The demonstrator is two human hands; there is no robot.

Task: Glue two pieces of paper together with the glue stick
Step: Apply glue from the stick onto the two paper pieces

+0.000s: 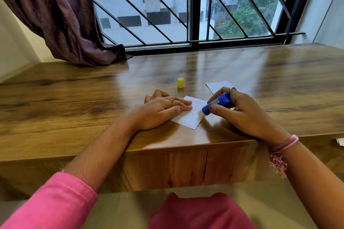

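Blue plastic, that's the glue stick (216, 103), and the right hand (240, 113) has it gripped, fingers and thumb curled around the tube, angled down and to the left. Its lower end sits right at the right edge of the near white paper piece (191, 115), touching or just about; the tip itself is too blurred to call. Over on the other side, the left hand (162, 111) lies flat, fingers straight and together, pressing down on that same sheet's left part and pinning it to the glossy brown wooden table (74, 98). There's a ring on one of those fingers. The second white paper piece (217, 86) lies further back, partly hidden behind the right hand, apart from the first. The small yellow plastic cap (180, 82) stands upright on the table, just beyond the left hand's fingers. A pink thread band (283, 145) wraps the right wrist, and a pink sleeve (55, 201) covers the left arm. A purple curtain (61, 15) hangs at the barred window (193, 5) behind.
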